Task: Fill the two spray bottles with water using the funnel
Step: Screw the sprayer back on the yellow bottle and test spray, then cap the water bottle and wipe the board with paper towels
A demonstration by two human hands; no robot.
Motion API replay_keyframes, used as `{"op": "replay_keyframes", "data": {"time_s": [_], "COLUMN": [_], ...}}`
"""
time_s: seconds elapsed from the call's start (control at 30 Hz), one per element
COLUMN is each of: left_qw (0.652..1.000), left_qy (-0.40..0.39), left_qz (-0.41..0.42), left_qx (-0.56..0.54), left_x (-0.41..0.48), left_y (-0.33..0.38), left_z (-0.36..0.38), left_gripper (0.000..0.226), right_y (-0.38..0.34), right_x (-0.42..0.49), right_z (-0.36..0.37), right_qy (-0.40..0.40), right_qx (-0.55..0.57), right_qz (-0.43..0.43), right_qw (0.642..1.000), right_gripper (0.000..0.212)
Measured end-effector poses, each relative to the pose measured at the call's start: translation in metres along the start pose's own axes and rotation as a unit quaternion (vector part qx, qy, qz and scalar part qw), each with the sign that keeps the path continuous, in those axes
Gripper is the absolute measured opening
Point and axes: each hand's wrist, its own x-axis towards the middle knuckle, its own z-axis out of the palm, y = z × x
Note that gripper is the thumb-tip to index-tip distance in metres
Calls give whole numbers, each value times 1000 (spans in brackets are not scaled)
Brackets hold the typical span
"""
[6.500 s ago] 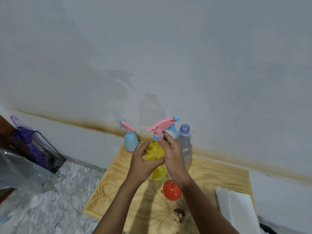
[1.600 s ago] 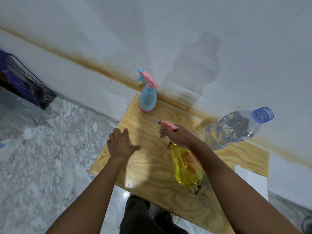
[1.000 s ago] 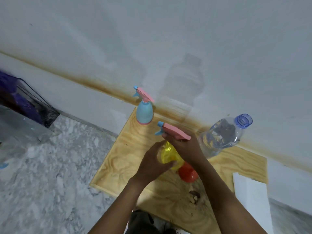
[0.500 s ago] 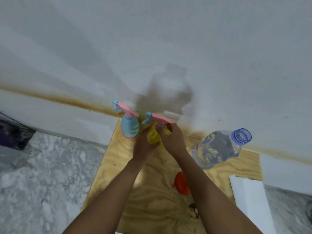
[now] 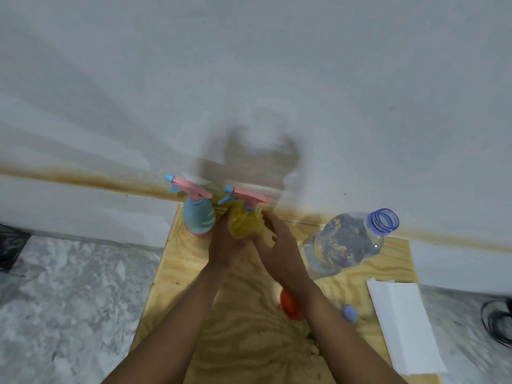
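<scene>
Translucent yellow spray bottle [image 5: 245, 224] of plastic, pink trigger head on, upright at the far edge of the pale plywood board [image 5: 177, 273], just beside the light-blue spray bottle [image 5: 199, 217] with a matching pink head; both close against the white wall. Reads as a pair parked together, heads on, out of the pouring area.

Left hand [image 5: 224, 245]: fingers curled round the yellow body from the left and below, steadying it on its base. Right hand [image 5: 279, 250]: open, fingers nearly straight, close by the right flank of the same bottle; contact not resolvable through the motion blur.

Clear plastic water bottle [image 5: 343, 242] with a blue-tinted neck, uncapped and holding water, to the right of the hands and near them — within reach as the pouring source.

Round orange plastic funnel [image 5: 288, 303] on the board nearer the person, partly hidden under the right forearm and apart from both spray bottles. Small blue cap [image 5: 349, 313] near it, presumably off the water bottle.

Folded white paper [image 5: 401, 328] along the right edge of the board — probably kept for spills.

Fill levels of the spray bottles not readable. With both heads on and the funnel in neither neck, no pouring under way.
</scene>
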Motion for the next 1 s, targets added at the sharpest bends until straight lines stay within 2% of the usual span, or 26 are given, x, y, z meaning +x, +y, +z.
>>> {"op": "replay_keyframes", "data": {"time_s": [0.07,0.13,0.2,0.33,0.43,0.53,0.63,0.73,0.93,1.0], "left_qw": [1000,999,999,997,995,993,991,990,992,993], "left_qy": [1,16,31,66,92,55,31,41,57,52], "left_qz": [-10,-7,-12,-17,36,102,126,133,109,102], "left_qx": [9,27,26,35,2,-30,-8,8,11,8], "left_x": [-3,-11,-26,-82,-119,-135,-139,-133,-127,-127], "left_y": [1,2,4,39,90,134,169,184,189,191], "left_z": [-1,0,3,17,31,47,65,78,77,75], "left_gripper": [80,79,72,74,76,81,87,81,68,66], "right_y": [8,18,30,64,94,128,159,182,207,212], "right_x": [-28,-54,-76,-107,-119,-125,-126,-124,-116,-113], "right_z": [-11,-24,-41,-79,-107,-129,-143,-149,-145,-142], "right_qy": [-6,-1,41,106,128,149,101,24,-52,-64], "right_qx": [-5,-15,-13,-43,-104,-141,-153,-184,-194,-190], "right_qz": [-13,-7,6,19,29,58,147,207,209,200], "right_qw": [1000,1000,999,993,986,977,972,961,957,959], "right_gripper": [44,32,23,22,16,20,42,60,71,65]}}
